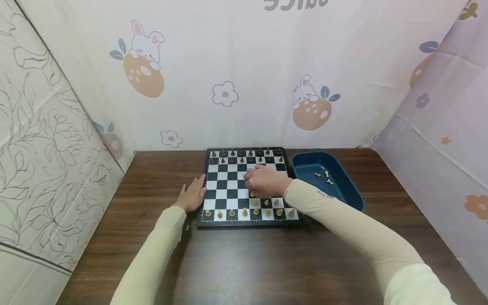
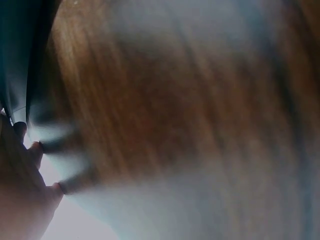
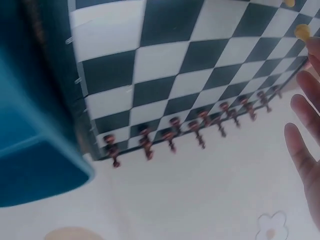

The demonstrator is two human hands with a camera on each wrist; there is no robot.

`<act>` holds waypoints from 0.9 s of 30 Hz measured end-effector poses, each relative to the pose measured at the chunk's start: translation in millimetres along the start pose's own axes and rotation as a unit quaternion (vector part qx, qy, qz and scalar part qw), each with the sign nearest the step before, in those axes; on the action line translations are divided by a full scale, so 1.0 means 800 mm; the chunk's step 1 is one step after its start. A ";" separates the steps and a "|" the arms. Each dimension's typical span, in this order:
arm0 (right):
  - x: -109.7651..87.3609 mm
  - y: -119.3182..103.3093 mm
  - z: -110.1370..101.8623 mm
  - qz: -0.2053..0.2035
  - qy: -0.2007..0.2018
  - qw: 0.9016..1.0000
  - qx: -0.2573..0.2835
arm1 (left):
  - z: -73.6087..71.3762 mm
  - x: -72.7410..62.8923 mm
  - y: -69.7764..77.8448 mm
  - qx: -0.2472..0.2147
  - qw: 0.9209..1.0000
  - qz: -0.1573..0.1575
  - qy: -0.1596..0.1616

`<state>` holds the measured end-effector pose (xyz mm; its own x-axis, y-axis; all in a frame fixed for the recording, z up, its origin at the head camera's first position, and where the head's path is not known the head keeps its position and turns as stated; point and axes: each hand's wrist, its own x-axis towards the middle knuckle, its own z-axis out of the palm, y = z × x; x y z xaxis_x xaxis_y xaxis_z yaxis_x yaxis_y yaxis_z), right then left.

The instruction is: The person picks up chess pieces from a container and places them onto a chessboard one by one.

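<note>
A black-and-white chessboard (image 1: pixel 222 193) lies on the table, with dark red pieces (image 1: pixel 241 152) in two rows at the far side. Yellow pieces (image 1: pixel 245 212) fill the near row, and several yellow pawns (image 1: pixel 266 202) stand ahead of them on the right. Over the board's middle, my right hand (image 1: pixel 267 181) pinches a yellow pawn (image 3: pixel 302 32) at its thumb and fingertip; its other fingers are extended. My left hand (image 1: pixel 193 195) rests flat by the board's left edge, fingers spread and fingertips at the frame. The left wrist view is mostly blurred table.
Right of the board sits a blue tray (image 1: pixel 348 188) with a few yellow pawns (image 1: pixel 327 174) lying in it. The brown wooden table (image 1: pixel 236 262) extends toward me. A patterned cloth (image 1: pixel 251 118) hangs behind the table.
</note>
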<state>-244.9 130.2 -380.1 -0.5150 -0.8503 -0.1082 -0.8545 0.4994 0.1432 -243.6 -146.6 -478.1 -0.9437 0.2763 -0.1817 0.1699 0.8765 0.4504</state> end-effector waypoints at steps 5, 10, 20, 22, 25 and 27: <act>0.015 -0.011 0.007 -0.016 -0.006 1.000 0.004 | 0.001 0.000 0.000 -0.001 1.000 -0.001 0.001; 0.024 -0.020 0.014 -0.036 -0.009 0.999 -0.002 | 0.003 0.003 -0.001 0.003 1.000 -0.001 0.004; 0.033 -0.029 0.019 -0.052 -0.019 0.998 -0.019 | 0.000 0.002 -0.001 0.000 1.000 -0.002 0.001; 0.035 -0.030 0.020 -0.053 -0.021 0.998 -0.026 | 0.000 0.001 -0.001 -0.001 1.000 -0.003 0.001; 0.036 -0.030 0.022 -0.055 -0.020 0.998 -0.031 | 0.000 0.001 -0.002 -0.002 1.000 -0.003 0.000; 0.037 -0.029 0.022 -0.057 -0.018 0.998 -0.032 | -0.001 0.001 -0.002 -0.003 1.000 -0.003 0.000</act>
<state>-241.0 96.5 -403.9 -0.4183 -0.8937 -0.1626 -0.9020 0.3876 0.1902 -244.6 -148.0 -478.2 -0.9449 0.2706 -0.1841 0.1626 0.8763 0.4536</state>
